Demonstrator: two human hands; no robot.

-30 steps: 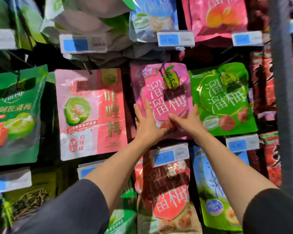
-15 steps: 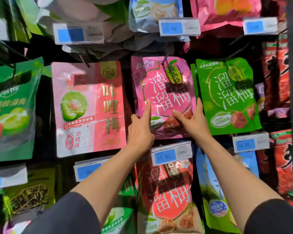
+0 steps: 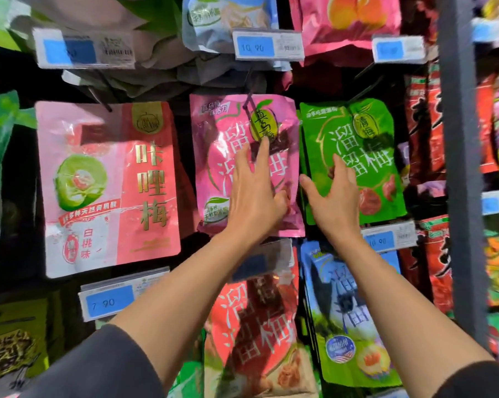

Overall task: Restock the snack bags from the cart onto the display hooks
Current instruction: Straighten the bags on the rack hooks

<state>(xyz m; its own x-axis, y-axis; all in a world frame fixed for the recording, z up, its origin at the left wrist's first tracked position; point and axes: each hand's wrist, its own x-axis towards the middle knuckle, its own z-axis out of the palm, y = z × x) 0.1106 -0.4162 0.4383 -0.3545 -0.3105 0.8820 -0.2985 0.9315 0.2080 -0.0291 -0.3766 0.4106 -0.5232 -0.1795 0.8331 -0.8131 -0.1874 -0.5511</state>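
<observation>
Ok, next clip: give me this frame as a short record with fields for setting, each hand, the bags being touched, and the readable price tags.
setting: store display wall with snack bags hanging on hooks
left hand: fingers spread flat on the pink bag, nothing held
right hand: open, fingers on the green bag, thumb at its left edge
pink bag: hangs on its hook, beside the green bag
price tags: 10.90 tag above the pink bag; 7.90 tag lower left
cart: not in view
</observation>
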